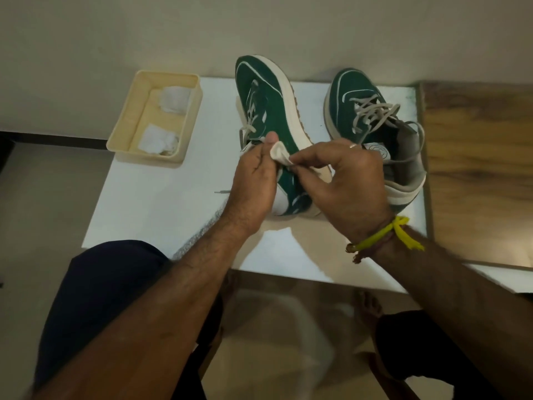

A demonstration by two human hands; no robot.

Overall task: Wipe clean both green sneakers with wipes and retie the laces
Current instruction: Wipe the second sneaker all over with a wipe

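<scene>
Both hands, left hand [253,180] and right hand [349,183], pinch one wipe [281,154] over the tilted sneaker [268,90]; second sneaker [372,116] just right; tray [127,125] left, on the surface [161,192].

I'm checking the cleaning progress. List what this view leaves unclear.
- Left sneaker: heel and inner side hidden behind both hands, head view.
- Wipe: mostly covered by left hand and right hand; dirt unreadable.
- Right sneaker: tongue logo too small.
- Tray: wads too blurred to identify.
</scene>
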